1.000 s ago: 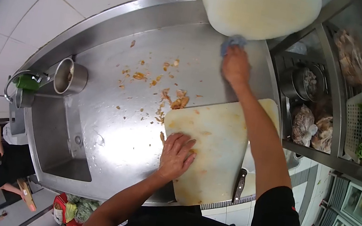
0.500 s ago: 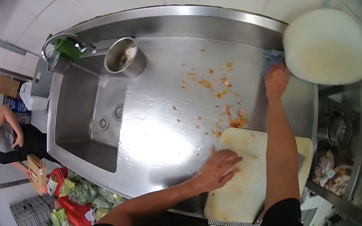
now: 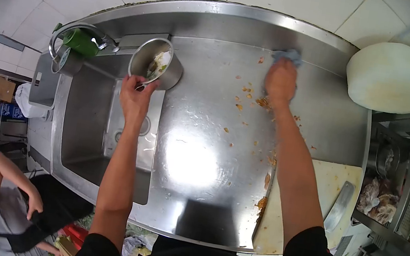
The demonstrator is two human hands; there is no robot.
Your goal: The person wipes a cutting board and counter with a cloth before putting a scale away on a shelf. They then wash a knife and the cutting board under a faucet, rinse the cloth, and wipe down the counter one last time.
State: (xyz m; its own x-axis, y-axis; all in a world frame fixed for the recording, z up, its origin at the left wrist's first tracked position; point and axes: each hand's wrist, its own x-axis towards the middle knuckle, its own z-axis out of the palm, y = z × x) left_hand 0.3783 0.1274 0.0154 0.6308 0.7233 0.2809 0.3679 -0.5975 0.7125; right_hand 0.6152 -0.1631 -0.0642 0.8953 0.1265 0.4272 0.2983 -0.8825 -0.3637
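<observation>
My left hand (image 3: 136, 97) grips the near rim of a round steel pot (image 3: 170, 74) at the sink's right edge; white and green scraps lie inside it. My right hand (image 3: 281, 82) presses a blue-grey cloth (image 3: 292, 56) onto the steel counter (image 3: 200, 122), close to the raised back edge, its fingers closed on the cloth. Orange-brown scraps (image 3: 263, 102) are scattered beside and in front of it. A white cutting board (image 3: 281, 223) lies at the right, with a cleaver (image 3: 340, 203) on it.
The sink (image 3: 87, 125) with a faucet (image 3: 79, 27) and a green item (image 3: 81, 43) is at the left. A thick round white block (image 3: 391, 77) stands at the back right, above shelves of food. At the lower left is another person (image 3: 5, 203) in an apron.
My left hand has gone from beside the cutting board to the pot's rim and taken hold. My right hand has moved left with the cloth. More of the cleaver shows.
</observation>
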